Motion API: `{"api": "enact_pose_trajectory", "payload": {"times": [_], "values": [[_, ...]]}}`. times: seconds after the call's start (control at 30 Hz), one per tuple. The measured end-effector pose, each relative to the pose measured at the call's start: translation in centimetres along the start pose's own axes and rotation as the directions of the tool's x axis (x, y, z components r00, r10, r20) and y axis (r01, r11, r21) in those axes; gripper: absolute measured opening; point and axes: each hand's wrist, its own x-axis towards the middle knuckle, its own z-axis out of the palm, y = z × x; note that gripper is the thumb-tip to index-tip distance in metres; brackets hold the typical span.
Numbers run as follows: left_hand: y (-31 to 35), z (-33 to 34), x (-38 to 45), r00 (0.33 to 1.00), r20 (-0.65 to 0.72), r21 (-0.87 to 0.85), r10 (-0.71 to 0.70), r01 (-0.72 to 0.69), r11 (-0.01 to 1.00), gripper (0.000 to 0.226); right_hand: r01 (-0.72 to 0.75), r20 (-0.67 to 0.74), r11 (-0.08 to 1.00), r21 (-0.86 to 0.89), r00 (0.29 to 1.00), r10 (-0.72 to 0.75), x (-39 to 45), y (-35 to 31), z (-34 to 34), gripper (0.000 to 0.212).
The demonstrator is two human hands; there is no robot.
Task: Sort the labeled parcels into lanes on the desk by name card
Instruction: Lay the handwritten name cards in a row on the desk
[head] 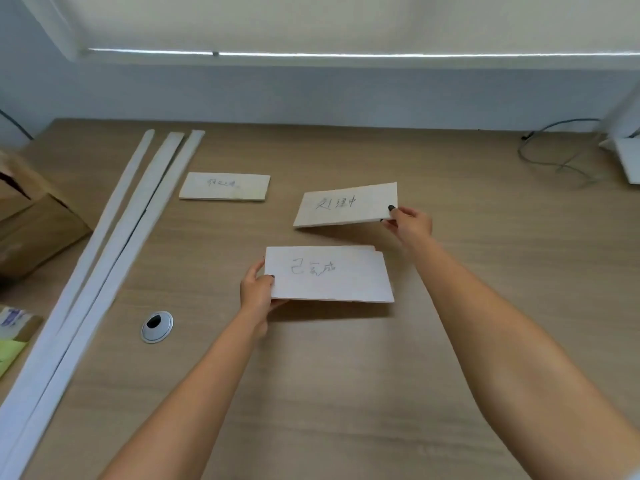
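Two bare forearms reach in from the bottom edge, and each hand holds a handwritten name card above the wooden desk (346,375). Nearest is the left hand (257,292), which grips the left edge of the near card (329,274): the thumb lies on top and the fingers curl beneath, so the card stays level and its writing faces up for reading. This card appears to sit on a second sheet, since a stepped corner shows at its upper right, though that cannot be confirmed. Farther out, the right hand (410,225) pinches the right corner of the far card (346,205) between thumb and fingers, and the card tilts, its left edge low near the desk, which suggests it is being laid down as the heading of a middle lane. A third card (224,186) lies flat to the left, well apart, probably marking the first lane. Three long white strips (114,233) rest side by side along the left of the desk, likely kept there to serve as lane dividers. Cardboard boxes (31,223), perhaps the parcels, wait at the left edge, so sorting itself seems not yet begun. A round cable port (157,326) sits in the desk near the left forearm.
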Motion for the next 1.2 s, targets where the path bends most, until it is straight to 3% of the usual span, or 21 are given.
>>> {"api": "enact_pose_trajectory", "payload": {"times": [0.2,0.3,0.43,0.7,0.83,0.97,1.03,1.2], "values": [[0.6,0.5,4.3,0.999,-0.029,-0.059,0.015,-0.017,0.998,0.048,0.039,-0.045,0.995,-0.087,0.998,-0.043,5.1,1.1,2.5,0.030],[0.6,0.8,5.4,0.999,-0.025,-0.040,0.029,-0.030,0.999,0.048,0.056,-0.042,0.975,-0.214,0.997,-0.067,6.9,1.3,3.0,0.029],[0.4,1.3,6.0,0.999,-0.012,-0.046,0.035,-0.035,0.998,0.047,0.089,-0.030,0.892,-0.444,0.993,-0.114,8.5,1.2,3.0,0.021],[0.2,1.7,6.1,0.999,0.002,-0.032,0.036,-0.036,0.999,0.049,0.154,0.012,0.741,-0.653,0.981,-0.193,9.8,1.0,3.3,0.018],[0.5,1.7,5.8,1.000,0.001,-0.012,0.031,-0.031,0.999,0.049,0.170,0.039,0.634,-0.754,0.976,-0.216,9.5,0.5,3.2,0.027],[1.1,1.5,4.5,1.000,0.004,-0.001,0.029,-0.029,1.000,0.048,0.180,0.043,0.561,-0.808,0.968,-0.248,7.2,-0.4,2.0,0.052],[1.6,1.6,3.2,1.000,0.007,0.001,0.026,-0.026,1.000,0.048,0.204,0.083,0.564,-0.801,0.969,-0.233,5.0,-0.4,0.3,0.055],[2.8,2.0,-1.5,1.000,0.008,-0.029,0.015,-0.014,0.999,0.052,0.189,0.181,0.684,-0.705,0.980,-0.084,-2.3,0.3,-6.2,0.044]]}}
